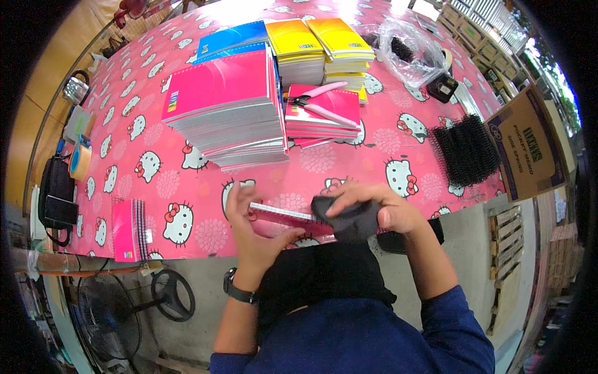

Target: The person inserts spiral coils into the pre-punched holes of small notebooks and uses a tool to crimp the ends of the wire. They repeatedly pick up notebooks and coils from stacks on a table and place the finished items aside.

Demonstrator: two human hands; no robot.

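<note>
My left hand (255, 242) grips a thin pink notebook (289, 219) at the table's front edge, its white page edge turned up. At the notebook's right end, my right hand (392, 209) is closed on a black block-like thing (352, 225); its exact kind is unclear. Beyond them rises a tall stack of pink notebooks (218, 87). A lower pink stack (321, 134) stands to its right, with pink-handled pliers (324, 113) lying on top. Black spiral binding coils (467, 153) lie in a bunch at the right. Bound pink notebooks (128, 230) lie at front left.
Blue notebooks (230, 37) and yellow notebooks (293, 40) are stacked farther back. A clear plastic bag (411, 59) and a cardboard box (529, 146) stand right. Along the left edge sit a tape roll (80, 162) and a black pouch (57, 184). A fan (106, 318) is below.
</note>
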